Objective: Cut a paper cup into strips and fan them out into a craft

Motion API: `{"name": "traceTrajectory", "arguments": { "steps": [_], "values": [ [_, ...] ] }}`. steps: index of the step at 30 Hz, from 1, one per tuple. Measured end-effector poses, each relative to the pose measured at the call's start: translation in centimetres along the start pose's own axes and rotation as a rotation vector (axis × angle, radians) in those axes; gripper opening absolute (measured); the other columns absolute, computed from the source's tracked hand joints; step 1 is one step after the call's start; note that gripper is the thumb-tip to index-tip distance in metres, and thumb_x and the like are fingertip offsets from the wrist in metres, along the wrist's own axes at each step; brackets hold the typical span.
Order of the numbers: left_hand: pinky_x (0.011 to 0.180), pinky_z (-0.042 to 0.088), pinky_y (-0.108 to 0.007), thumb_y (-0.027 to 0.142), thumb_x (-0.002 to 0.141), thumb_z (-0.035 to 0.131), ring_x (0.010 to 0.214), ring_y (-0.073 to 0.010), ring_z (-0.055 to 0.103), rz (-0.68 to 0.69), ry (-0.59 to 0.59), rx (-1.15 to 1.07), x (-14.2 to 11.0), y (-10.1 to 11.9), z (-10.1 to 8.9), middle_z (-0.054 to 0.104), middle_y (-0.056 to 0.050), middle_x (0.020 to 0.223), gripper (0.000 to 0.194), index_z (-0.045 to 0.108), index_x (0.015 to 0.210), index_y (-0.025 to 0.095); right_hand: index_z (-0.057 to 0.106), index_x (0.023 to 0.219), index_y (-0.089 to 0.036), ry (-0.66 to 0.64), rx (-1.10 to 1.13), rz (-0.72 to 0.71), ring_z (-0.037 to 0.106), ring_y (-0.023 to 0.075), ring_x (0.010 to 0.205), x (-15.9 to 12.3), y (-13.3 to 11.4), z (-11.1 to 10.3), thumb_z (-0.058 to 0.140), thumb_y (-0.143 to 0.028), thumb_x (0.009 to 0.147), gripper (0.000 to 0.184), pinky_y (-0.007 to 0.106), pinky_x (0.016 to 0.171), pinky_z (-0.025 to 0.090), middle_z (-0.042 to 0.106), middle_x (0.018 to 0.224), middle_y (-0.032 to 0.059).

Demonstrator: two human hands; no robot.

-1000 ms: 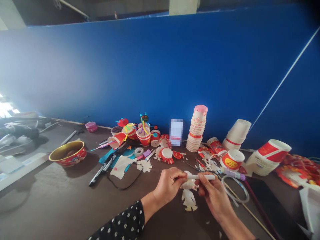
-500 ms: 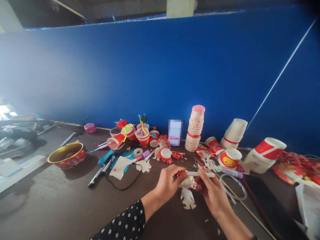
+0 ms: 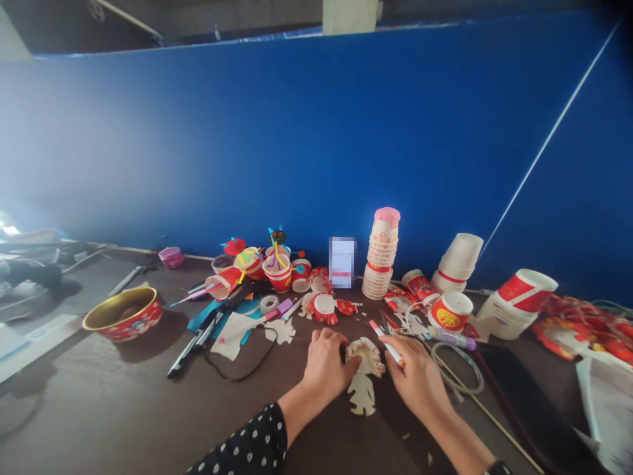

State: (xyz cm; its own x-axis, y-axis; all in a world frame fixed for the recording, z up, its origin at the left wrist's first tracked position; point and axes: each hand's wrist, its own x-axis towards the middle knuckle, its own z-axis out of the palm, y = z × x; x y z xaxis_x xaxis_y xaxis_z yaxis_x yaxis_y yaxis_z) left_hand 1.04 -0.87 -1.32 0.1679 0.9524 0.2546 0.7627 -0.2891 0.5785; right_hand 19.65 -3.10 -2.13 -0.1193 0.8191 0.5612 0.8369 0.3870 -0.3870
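Observation:
A white paper cut-out figure with a frilled round head lies on the dark table between my hands. My left hand rests beside it, fingers curled, fingertips pressing its left edge. In my right hand is a white marker with a red tip, pointing up and to the left above the figure's head.
A gold-and-red bowl sits at the left. Behind my hands lie decorated paper cups, a tall cup stack, upturned cups, a tape roll, pens, a clear ring and thin sticks. A blue wall backs the table.
Both hands came down to the table. The marker, held level between both hands before, is now in the right hand alone, uncapped with a red tip; the left hand presses the cut-out.

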Motion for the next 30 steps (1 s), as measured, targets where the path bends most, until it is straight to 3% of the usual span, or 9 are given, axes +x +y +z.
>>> {"name": "traceTrajectory", "arguments": {
  "steps": [5,10,13,17,27,30],
  "values": [
    [0.065,0.037,-0.026,0.025,0.068,0.056,0.071,-0.0176,0.05,-0.021,0.039,-0.116,0.4,0.0,-0.1,0.058,-0.003,0.068,0.009,0.059,0.069,0.016,0.061,0.093,-0.019,-0.071,-0.099,0.026,0.056,0.0233,0.091,-0.2,-0.1,0.1,0.048,-0.013,0.07,0.028,0.037,0.081,0.045,0.063,0.095,0.007],
    [0.051,0.032,-0.02,0.026,0.07,0.055,0.051,-0.0099,0.044,-0.04,-0.001,-0.34,0.2,0.5,-0.2,0.051,0.003,0.055,0.01,0.056,0.069,0.016,0.059,0.106,-0.018,-0.005,-0.032,-0.04,0.056,0.0234,0.093,0.2,-0.7,-0.1,0.046,-0.026,0.083,0.027,0.038,0.082,0.044,0.063,0.099,0.0093],
    [0.049,0.031,-0.019,0.026,0.069,0.056,0.05,-0.0088,0.043,-0.02,-0.004,-0.404,-0.1,1.0,-0.4,0.05,0.004,0.054,0.011,0.056,0.067,0.016,0.056,0.113,-0.019,-0.043,0.028,-0.086,0.057,0.0223,0.092,0.3,-1.1,0.0,0.043,-0.027,0.087,0.03,0.036,0.079,0.045,0.064,0.098,0.009],
    [0.048,0.031,-0.018,0.027,0.071,0.056,0.049,-0.0082,0.042,-0.013,0.007,-0.438,-0.2,1.1,-0.6,0.05,0.004,0.054,0.012,0.057,0.067,0.015,0.06,0.105,-0.019,-0.074,0.072,-0.087,0.059,0.0213,0.088,0.1,-1.6,0.3,0.043,-0.027,0.088,0.025,0.036,0.077,0.046,0.066,0.092,0.0083],
    [0.049,0.031,-0.019,0.028,0.072,0.057,0.051,-0.0086,0.041,0.053,-0.019,-0.482,-0.2,0.7,-0.2,0.051,0.003,0.056,0.013,0.058,0.071,0.016,0.06,0.102,-0.019,-0.048,0.122,-0.021,0.062,0.0187,0.08,0.0,-1.9,0.1,0.044,-0.033,0.087,0.027,0.028,0.069,0.049,0.066,0.087,0.0074],
    [0.052,0.034,-0.019,0.027,0.068,0.06,0.054,-0.0094,0.045,0.052,-0.052,-0.521,-0.3,0.8,-0.2,0.056,0.002,0.062,0.016,0.057,0.08,0.016,0.061,0.098,-0.018,-0.036,0.103,-0.005,0.063,0.0194,0.079,-0.1,-1.8,0.2,0.044,-0.034,0.087,0.026,0.029,0.069,0.049,0.067,0.085,0.0074]
  ]
}}
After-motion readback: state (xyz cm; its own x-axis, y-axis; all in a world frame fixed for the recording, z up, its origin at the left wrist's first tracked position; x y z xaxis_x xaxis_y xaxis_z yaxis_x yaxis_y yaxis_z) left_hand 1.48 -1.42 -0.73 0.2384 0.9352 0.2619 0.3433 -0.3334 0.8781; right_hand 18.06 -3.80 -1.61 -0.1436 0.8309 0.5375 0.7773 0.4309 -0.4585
